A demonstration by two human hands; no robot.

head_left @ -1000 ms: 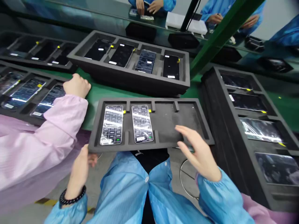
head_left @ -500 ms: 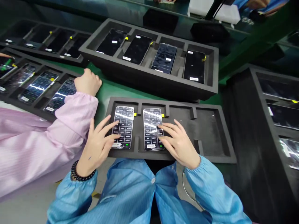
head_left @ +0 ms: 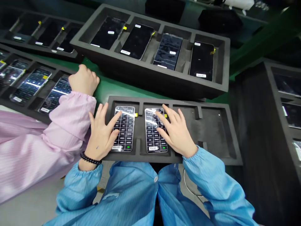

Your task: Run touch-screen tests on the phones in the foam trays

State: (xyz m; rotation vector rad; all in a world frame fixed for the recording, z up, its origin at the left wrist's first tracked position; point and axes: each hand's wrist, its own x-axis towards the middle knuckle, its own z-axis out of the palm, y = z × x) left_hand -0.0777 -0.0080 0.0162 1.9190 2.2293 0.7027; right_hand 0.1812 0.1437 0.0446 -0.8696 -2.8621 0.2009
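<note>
Two lit smartphones lie face up in the left two compartments of a dark foam tray (head_left: 213, 160). Each screen shows a grid of labels with a green cell near the bottom right. Over the left smartphone (head_left: 127, 129), my left hand (head_left: 100, 135) has its fingers spread, the index fingertip at the upper screen. My right hand (head_left: 176, 131) spreads its fingers over the right smartphone (head_left: 152, 136), with index finger and thumb at the screen. Whether the fingertips touch the glass I cannot tell. Yellow tabs stick out beside both phones.
Behind stands a taller foam tray (head_left: 148, 73) holding several dark phones. At left, a co-worker's pink sleeve (head_left: 72, 119) and closed hand (head_left: 84, 80) lie beside another phone tray (head_left: 28, 108). A stack of trays (head_left: 256, 125) rises at right. Green tabletop (head_left: 115, 86) shows between them.
Both my hands have shifted up the screens, index fingers now near the top. The view has moved slightly, and the phones remain in their compartments.
</note>
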